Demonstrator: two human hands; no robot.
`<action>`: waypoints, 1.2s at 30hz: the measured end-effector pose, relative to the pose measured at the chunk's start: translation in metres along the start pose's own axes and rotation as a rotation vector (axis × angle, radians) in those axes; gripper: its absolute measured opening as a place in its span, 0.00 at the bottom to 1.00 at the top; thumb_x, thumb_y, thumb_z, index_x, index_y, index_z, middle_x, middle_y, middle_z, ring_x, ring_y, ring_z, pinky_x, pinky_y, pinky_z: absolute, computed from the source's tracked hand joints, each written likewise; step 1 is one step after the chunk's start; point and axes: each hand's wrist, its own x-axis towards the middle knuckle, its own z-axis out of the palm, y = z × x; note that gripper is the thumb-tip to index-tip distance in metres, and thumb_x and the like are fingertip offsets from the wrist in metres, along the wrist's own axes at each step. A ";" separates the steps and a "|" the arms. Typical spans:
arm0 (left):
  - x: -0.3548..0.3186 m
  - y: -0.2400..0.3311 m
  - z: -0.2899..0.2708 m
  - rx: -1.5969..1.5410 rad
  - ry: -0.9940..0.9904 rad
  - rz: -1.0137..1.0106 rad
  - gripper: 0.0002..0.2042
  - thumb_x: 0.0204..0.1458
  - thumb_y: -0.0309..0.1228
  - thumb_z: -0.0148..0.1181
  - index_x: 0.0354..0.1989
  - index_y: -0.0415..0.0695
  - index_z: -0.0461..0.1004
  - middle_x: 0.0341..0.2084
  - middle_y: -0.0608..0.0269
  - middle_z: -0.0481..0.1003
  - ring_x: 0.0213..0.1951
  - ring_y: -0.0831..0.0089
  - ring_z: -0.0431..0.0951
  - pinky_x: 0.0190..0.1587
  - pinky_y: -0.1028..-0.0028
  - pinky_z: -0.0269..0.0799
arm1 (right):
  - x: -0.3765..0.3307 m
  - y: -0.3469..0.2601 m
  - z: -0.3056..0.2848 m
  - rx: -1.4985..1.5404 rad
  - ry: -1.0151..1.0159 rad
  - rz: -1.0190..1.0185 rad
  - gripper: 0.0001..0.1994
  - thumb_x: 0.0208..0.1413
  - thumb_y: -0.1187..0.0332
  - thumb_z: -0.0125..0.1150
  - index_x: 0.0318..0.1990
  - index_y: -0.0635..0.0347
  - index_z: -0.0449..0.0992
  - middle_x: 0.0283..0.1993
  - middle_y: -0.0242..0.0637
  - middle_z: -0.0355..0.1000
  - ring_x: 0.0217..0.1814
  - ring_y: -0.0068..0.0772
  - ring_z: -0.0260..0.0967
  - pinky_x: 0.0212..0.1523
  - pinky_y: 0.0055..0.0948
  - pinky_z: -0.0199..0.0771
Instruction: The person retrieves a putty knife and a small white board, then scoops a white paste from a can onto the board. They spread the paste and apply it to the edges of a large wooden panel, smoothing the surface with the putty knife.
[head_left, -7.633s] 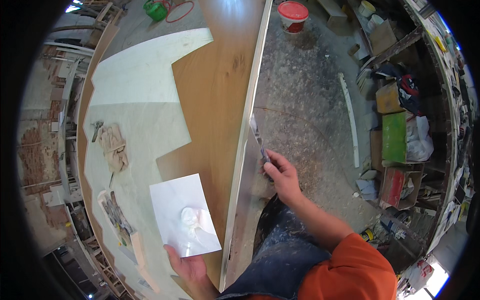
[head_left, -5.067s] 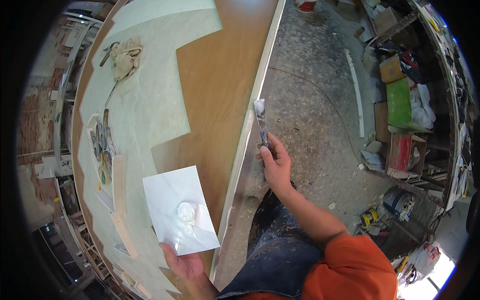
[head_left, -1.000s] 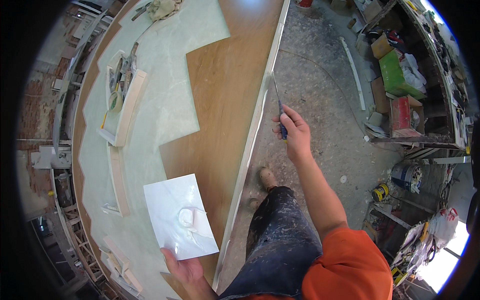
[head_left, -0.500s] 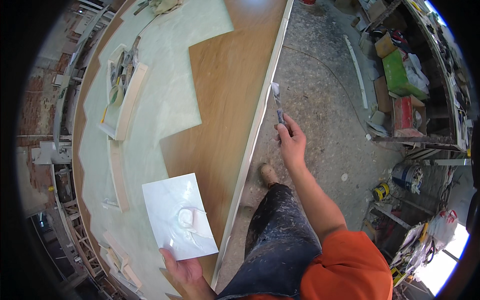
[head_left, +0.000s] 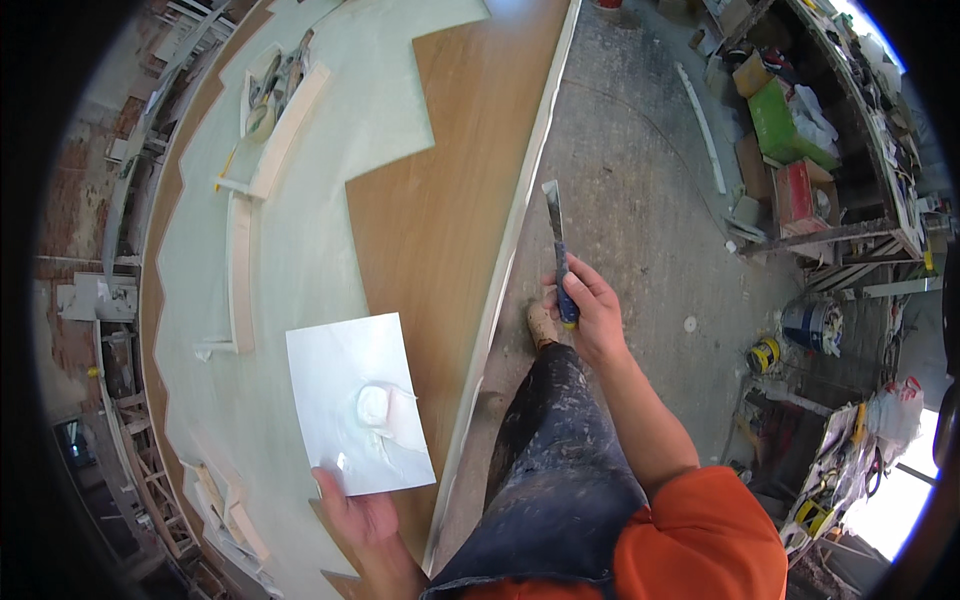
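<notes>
My left hand (head_left: 358, 518) grips the lower edge of a flat white board (head_left: 330, 375), thumb on its top face. A thick dollop of white paste (head_left: 376, 406) sits on that board, right of its middle, with smears around it. In my right hand (head_left: 596, 308) is a narrow putty knife (head_left: 560, 262) with a dark blue handle, its blade pointing up and away from me. The knife is over the floor, just right of the long pale edge (head_left: 497, 290) of the large panel. White residue marks the blade tip.
The panel has a brown wood-toned area (head_left: 440, 190) with a stepped border and a pale green area (head_left: 310, 260). A wooden tray with tools (head_left: 292, 130) rests on it. Shelving with a green box (head_left: 790, 125) and a red box (head_left: 803, 197) stands right; buckets (head_left: 812, 326) lie below.
The tool tray and panel have shifted in view as I moved forward. My right hand has turned the putty knife so its handle shows more fully; my left hand still holds the board.
</notes>
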 end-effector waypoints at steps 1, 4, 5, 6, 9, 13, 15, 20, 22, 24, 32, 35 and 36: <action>-0.002 0.003 -0.003 -0.009 -0.012 -0.004 0.31 0.68 0.44 0.51 0.72 0.37 0.54 0.70 0.51 0.61 0.70 0.54 0.61 0.73 0.52 0.55 | -0.004 0.011 0.001 -0.018 0.008 -0.004 0.22 0.68 0.68 0.54 0.68 0.62 0.68 0.49 0.35 0.76 0.39 0.25 0.74 0.39 0.24 0.73; -0.010 0.009 -0.012 0.015 0.008 0.003 0.31 0.68 0.44 0.51 0.73 0.37 0.54 0.70 0.51 0.60 0.70 0.54 0.60 0.73 0.51 0.55 | -0.017 0.035 0.006 -0.073 0.035 0.007 0.22 0.68 0.69 0.55 0.68 0.59 0.68 0.50 0.33 0.76 0.41 0.24 0.73 0.42 0.25 0.72; -0.012 0.009 -0.014 0.033 0.027 0.007 0.31 0.68 0.44 0.51 0.73 0.37 0.54 0.70 0.51 0.60 0.70 0.55 0.60 0.73 0.51 0.55 | -0.016 0.041 0.007 -0.083 0.046 -0.022 0.22 0.68 0.69 0.55 0.68 0.60 0.68 0.50 0.34 0.76 0.42 0.24 0.73 0.42 0.25 0.73; -0.012 0.009 -0.016 0.011 0.030 0.001 0.31 0.68 0.44 0.51 0.73 0.37 0.54 0.70 0.51 0.61 0.70 0.55 0.61 0.73 0.51 0.56 | -0.012 0.048 0.008 -0.094 0.056 -0.050 0.22 0.68 0.69 0.55 0.68 0.61 0.67 0.51 0.35 0.76 0.42 0.25 0.74 0.42 0.26 0.74; -0.011 0.010 -0.020 -0.002 0.048 -0.005 0.31 0.68 0.44 0.51 0.73 0.36 0.54 0.70 0.51 0.61 0.70 0.55 0.61 0.73 0.52 0.56 | -0.005 0.057 0.018 -0.103 0.084 -0.075 0.23 0.68 0.70 0.54 0.69 0.63 0.66 0.52 0.36 0.76 0.44 0.25 0.73 0.43 0.25 0.74; -0.011 0.010 -0.016 0.032 0.050 0.006 0.31 0.69 0.44 0.51 0.72 0.36 0.54 0.70 0.51 0.61 0.70 0.55 0.61 0.72 0.52 0.56 | 0.001 0.081 0.028 -0.155 0.095 -0.120 0.24 0.68 0.73 0.54 0.70 0.64 0.64 0.52 0.35 0.75 0.45 0.24 0.72 0.44 0.25 0.74; -0.011 0.008 -0.011 0.043 0.051 0.005 0.32 0.68 0.44 0.51 0.72 0.35 0.54 0.70 0.51 0.61 0.70 0.55 0.61 0.72 0.52 0.56 | -0.005 0.094 0.029 -0.166 0.114 -0.136 0.24 0.68 0.74 0.53 0.70 0.65 0.63 0.52 0.33 0.75 0.45 0.22 0.72 0.45 0.24 0.74; -0.015 0.007 -0.008 0.059 0.073 0.025 0.32 0.68 0.44 0.51 0.73 0.35 0.53 0.70 0.52 0.60 0.70 0.56 0.61 0.72 0.53 0.56 | -0.025 0.108 0.031 -0.149 0.146 -0.105 0.24 0.68 0.74 0.53 0.70 0.64 0.63 0.51 0.34 0.75 0.43 0.22 0.72 0.45 0.23 0.73; -0.019 0.009 -0.011 0.074 0.074 0.033 0.32 0.68 0.44 0.52 0.72 0.35 0.54 0.70 0.51 0.61 0.70 0.56 0.61 0.72 0.53 0.56 | -0.032 0.111 0.031 -0.165 0.176 -0.084 0.24 0.67 0.74 0.54 0.70 0.63 0.63 0.50 0.34 0.76 0.42 0.22 0.72 0.44 0.23 0.74; -0.023 0.010 -0.015 0.071 0.066 0.036 0.32 0.68 0.44 0.52 0.72 0.36 0.55 0.69 0.51 0.62 0.70 0.55 0.62 0.72 0.52 0.56 | -0.039 0.117 0.026 -0.192 0.209 -0.060 0.24 0.67 0.73 0.55 0.70 0.62 0.64 0.50 0.34 0.76 0.41 0.22 0.73 0.43 0.23 0.74; -0.073 0.031 -0.067 0.057 -0.016 0.040 0.30 0.69 0.44 0.50 0.71 0.36 0.56 0.69 0.50 0.63 0.69 0.54 0.63 0.72 0.52 0.56 | -0.161 0.031 0.043 -0.302 -0.145 0.029 0.22 0.63 0.73 0.60 0.65 0.63 0.71 0.45 0.35 0.77 0.38 0.25 0.74 0.37 0.24 0.73; -0.102 0.046 -0.091 0.073 0.023 0.069 0.29 0.69 0.44 0.50 0.70 0.35 0.58 0.66 0.52 0.66 0.67 0.57 0.67 0.70 0.54 0.60 | -0.242 0.007 0.069 -0.716 -0.615 -0.196 0.20 0.58 0.75 0.64 0.58 0.64 0.76 0.41 0.40 0.78 0.37 0.31 0.75 0.38 0.27 0.75; -0.114 0.052 -0.102 0.087 0.043 0.099 0.29 0.68 0.44 0.50 0.70 0.36 0.58 0.67 0.53 0.66 0.67 0.57 0.66 0.70 0.54 0.60 | -0.264 0.008 0.078 -0.834 -0.756 -0.356 0.19 0.56 0.76 0.65 0.56 0.65 0.78 0.41 0.42 0.79 0.37 0.34 0.76 0.38 0.29 0.75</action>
